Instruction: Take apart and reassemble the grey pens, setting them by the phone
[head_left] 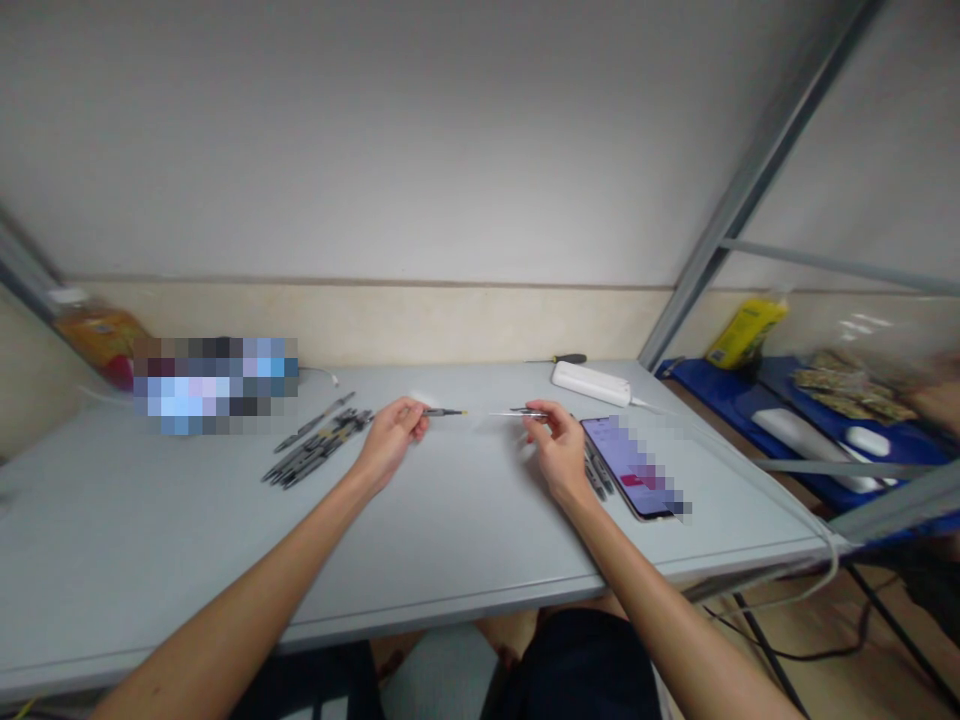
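Note:
My left hand (pixel 397 435) is closed, pinching a dark pen piece (pixel 448 412) with a small yellowish end that points right. Opposite it, my right hand (pixel 556 445) grips another slim pen piece (pixel 529 412); a thin pale tip, perhaps a refill, sticks out to the left. A gap separates the two pieces, both held above the table. To the left of my left hand lies a bunch of grey and black pens (pixel 311 455). More dark pens (pixel 598 472) lie partly hidden behind my right hand and wrist.
The pale grey table (pixel 450 540) holds a phone (pixel 630 468), a white power strip (pixel 591 383) with its cord and a screwdriver (pixel 568 358). An orange bottle (pixel 101 330) stands at far left. Metal posts and a blue surface (pixel 757 400) flank the right side.

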